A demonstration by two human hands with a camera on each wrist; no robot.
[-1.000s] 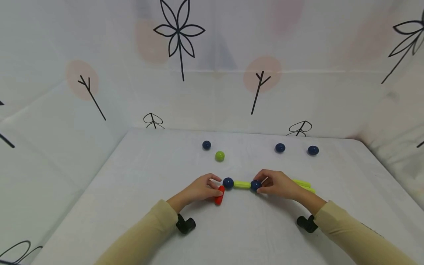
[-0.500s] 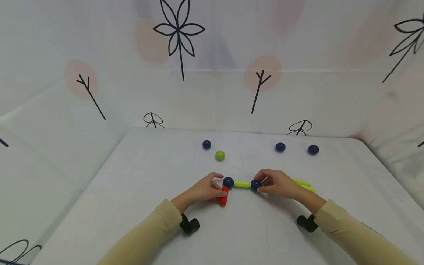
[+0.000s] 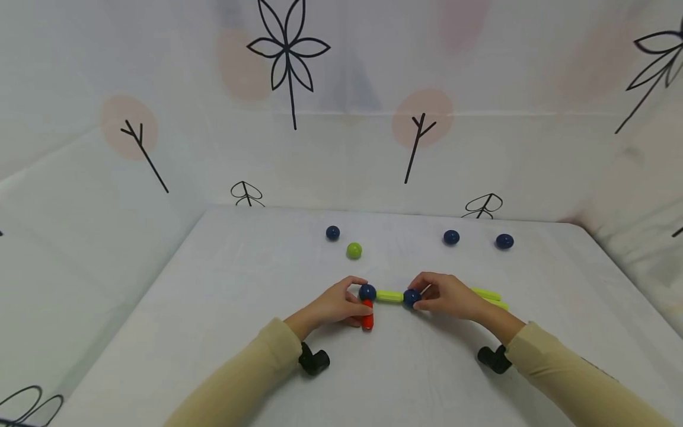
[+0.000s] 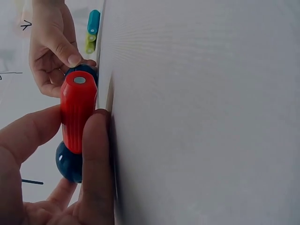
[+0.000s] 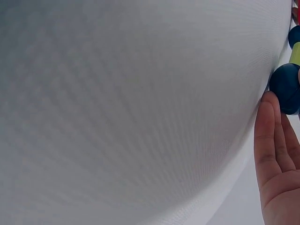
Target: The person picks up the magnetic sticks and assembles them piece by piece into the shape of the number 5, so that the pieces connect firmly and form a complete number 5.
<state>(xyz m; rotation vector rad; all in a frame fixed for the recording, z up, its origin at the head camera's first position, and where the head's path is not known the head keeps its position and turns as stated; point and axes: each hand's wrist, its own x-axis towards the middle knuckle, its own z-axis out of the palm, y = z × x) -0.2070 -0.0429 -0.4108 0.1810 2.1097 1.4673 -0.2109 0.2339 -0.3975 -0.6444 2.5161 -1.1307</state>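
In the head view my left hand (image 3: 335,302) pinches a red magnetic stick (image 3: 367,321) between thumb and finger. The stick's far end meets a navy ball (image 3: 367,293), and a fingertip touches that ball from behind. A yellow-green stick (image 3: 390,296) joins this ball to a second navy ball (image 3: 411,298). My right hand (image 3: 448,296) holds the second ball with thumb and fingers. From the left wrist, the red stick (image 4: 78,110) shows a metal disc in its near end. The right wrist view catches the held ball (image 5: 286,88) only at its edge.
More yellow-green sticks (image 3: 487,294) lie behind my right wrist; a teal stick (image 4: 94,21) shows there in the left wrist view. Farther back are a green ball (image 3: 354,250) and loose navy balls (image 3: 333,233), (image 3: 451,237), (image 3: 504,241). A patterned cloth (image 3: 341,160) rises behind the white table (image 3: 256,255).
My left hand has moved right with the red stick, which now stands straighter and meets the left navy ball. My right hand has stayed on its ball.
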